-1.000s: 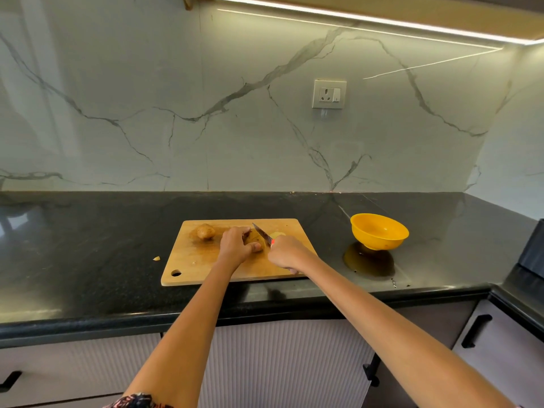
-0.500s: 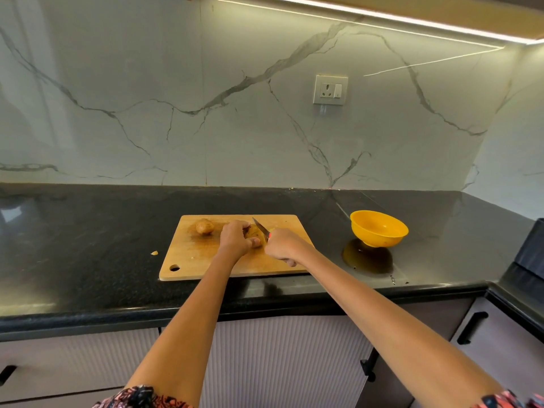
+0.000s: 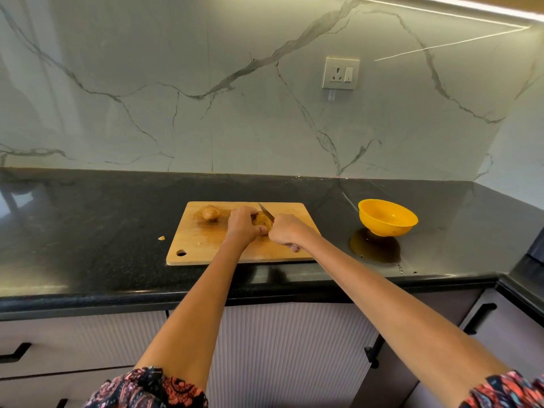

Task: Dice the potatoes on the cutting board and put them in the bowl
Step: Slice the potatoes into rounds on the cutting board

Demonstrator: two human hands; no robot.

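Right hand (image 3: 287, 231) nearer left hand (image 3: 243, 226) — knife (image 3: 265, 212) angled away-left.

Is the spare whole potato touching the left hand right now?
Apart. The head view shows bare cutting board between the whole potato and the left hand, which holds the other potato under the knife.
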